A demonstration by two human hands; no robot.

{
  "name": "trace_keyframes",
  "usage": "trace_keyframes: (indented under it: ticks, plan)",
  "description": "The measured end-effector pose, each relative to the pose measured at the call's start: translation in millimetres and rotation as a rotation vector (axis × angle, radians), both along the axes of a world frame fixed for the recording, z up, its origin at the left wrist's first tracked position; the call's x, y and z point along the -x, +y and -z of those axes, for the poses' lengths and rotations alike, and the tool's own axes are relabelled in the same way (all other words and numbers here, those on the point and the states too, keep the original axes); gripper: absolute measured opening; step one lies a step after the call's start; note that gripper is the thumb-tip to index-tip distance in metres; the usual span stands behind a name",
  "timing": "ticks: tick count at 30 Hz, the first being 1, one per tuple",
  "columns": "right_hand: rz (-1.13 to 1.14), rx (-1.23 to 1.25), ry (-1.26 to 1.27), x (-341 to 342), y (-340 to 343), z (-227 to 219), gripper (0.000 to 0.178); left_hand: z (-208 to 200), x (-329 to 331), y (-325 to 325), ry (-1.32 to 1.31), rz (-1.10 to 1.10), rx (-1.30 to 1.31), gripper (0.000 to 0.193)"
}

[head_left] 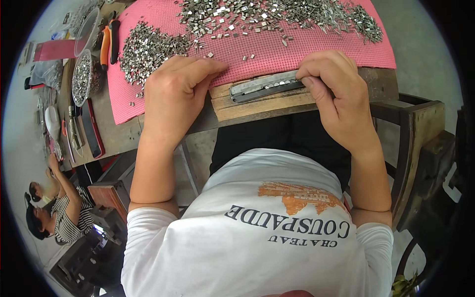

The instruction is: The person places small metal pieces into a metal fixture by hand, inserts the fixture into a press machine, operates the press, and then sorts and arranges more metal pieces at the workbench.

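A narrow metal bar jig (pixel 267 88) with a row of small shiny round spots along it lies on a wooden block (pixel 267 109) at the table's front edge. At its right end, the bent thumb and fingers of my right hand (pixel 339 94) close on the jig. My left hand (pixel 173 91) is over the front of the pink mesh mat (pixel 217 49), left of the jig. Its fingers are curled, with the index finger and thumb close together; whatever they hold is hidden. Several small square metal pieces (pixel 245 58) lie just beyond the fingertips.
Piles of small metal parts (pixel 148 52) cover the mat's far and left parts. Orange-and-black pliers (pixel 105 47), a clear tub of parts (pixel 82 76) and a dark red-edged case (pixel 93 128) are on the left. Another person in a striped top (pixel 69 218) sits lower left.
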State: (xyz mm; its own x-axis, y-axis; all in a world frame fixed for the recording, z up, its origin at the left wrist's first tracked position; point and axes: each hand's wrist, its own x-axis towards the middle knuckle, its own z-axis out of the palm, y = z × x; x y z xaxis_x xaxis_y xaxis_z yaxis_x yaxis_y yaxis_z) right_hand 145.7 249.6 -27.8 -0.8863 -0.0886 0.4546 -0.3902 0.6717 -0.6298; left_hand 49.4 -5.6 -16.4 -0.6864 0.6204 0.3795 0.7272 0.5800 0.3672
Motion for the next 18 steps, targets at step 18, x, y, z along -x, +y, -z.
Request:
trace_keyframes:
  ticks: [18]
  plan:
    - [0.006,-0.076,0.078,2.7,0.8,5.9,0.012,1.8,-3.5,5.7,0.021,-0.072,0.014,0.006]
